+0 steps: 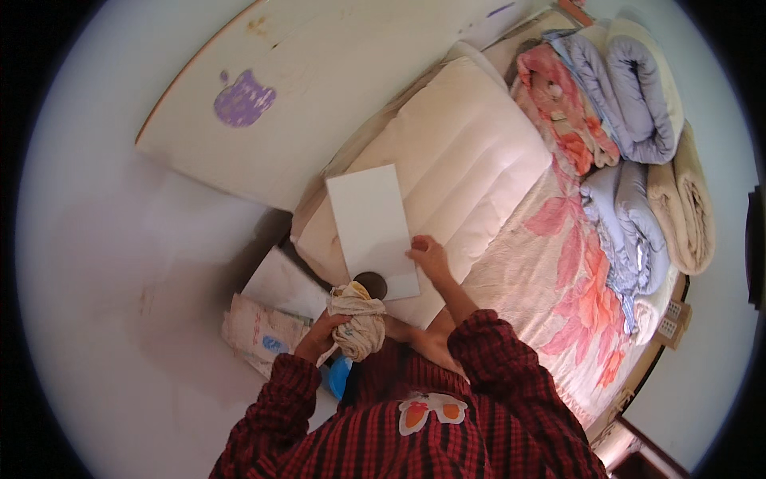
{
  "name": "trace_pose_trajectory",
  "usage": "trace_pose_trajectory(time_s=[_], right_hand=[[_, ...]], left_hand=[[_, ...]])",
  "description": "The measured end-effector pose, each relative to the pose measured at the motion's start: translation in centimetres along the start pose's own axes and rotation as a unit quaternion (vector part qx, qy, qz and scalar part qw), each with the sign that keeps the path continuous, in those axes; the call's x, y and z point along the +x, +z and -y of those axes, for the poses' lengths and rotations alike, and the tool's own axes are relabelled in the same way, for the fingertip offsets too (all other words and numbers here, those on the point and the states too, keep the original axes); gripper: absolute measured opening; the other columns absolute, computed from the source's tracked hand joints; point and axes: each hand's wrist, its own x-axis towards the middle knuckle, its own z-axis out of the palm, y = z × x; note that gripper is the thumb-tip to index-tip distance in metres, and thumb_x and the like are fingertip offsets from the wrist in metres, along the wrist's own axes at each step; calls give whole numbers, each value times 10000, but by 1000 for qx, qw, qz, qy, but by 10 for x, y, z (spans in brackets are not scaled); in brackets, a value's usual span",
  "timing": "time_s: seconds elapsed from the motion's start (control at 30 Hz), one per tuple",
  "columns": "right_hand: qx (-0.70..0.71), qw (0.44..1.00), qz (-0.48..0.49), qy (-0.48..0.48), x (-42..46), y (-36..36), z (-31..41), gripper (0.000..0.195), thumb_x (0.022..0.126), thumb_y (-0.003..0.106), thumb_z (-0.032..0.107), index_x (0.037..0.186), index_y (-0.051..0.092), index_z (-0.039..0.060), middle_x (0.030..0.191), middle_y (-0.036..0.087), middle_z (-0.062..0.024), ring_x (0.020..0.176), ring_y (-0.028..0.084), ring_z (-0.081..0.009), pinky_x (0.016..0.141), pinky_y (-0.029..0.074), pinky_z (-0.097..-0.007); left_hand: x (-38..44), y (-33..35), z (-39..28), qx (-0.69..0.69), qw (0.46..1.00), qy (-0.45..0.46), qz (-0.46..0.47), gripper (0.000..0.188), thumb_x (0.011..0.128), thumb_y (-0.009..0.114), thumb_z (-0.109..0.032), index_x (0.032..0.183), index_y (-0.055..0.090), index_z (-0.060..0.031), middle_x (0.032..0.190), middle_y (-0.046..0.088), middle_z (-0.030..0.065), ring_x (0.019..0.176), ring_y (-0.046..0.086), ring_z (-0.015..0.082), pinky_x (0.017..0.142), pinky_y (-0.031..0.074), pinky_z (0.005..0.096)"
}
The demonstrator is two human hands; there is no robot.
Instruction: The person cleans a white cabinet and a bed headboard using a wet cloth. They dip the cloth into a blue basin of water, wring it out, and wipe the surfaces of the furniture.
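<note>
A bunched, off-white cloth [359,323] is gripped in my left hand [323,334], close in front of my body. Beyond it a white rectangular panel [374,221] slants across the pale cushion [443,138]. A dark round shape [371,285] shows at the panel's near end, partly behind the cloth; whether it is a hole or an object is unclear. My right hand [429,256] is at the panel's right edge with its fingers curled. It is not plain whether the fingertips grip that edge or only rest by it.
A bed with a floral blanket [574,281] extends to the right, with folded quilts [640,96] piled along its far side. A white board [311,108] with a purple apple-shaped mark stands behind the cushion. Left of me are a printed sack [269,335] and a blue container [340,376].
</note>
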Motion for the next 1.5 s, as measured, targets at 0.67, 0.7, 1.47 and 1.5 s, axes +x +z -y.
trace_pose_trajectory(time_s=[0.67,0.7,1.47,1.5], right_hand=[[82,908,-396,106,-139,-286,-34,481,853,614,290,1234,545,5,1173,575,-121,1027,557,-189,832,449,-318],[129,938,-308,95,-149,-273,-24,481,858,610,281,1244,536,4,1198,562,-121,1042,553,-205,856,451,-338],[410,814,359,-203,-81,-159,366,360,907,593,166,1209,519,-16,1089,596,-57,977,562,-116,863,458,-263],[434,790,381,-208,-80,-166,386,364,909,592,171,1213,513,-13,1085,595,-56,970,562,-115,859,459,-263]], left_hand=[[116,247,-12,230,918,39,320,477,815,674,-107,1247,488,-25,1099,604,26,995,583,136,864,478,284],[110,250,-10,236,920,18,313,488,832,654,-121,1268,462,-16,1130,590,41,1031,564,141,894,461,291],[-53,261,-162,407,692,530,-271,723,792,646,-129,1394,257,-27,1378,350,138,1261,364,238,1040,319,351],[-56,286,-171,434,652,558,-274,759,798,646,-156,1415,223,-30,1420,305,136,1301,325,241,1055,303,356]])
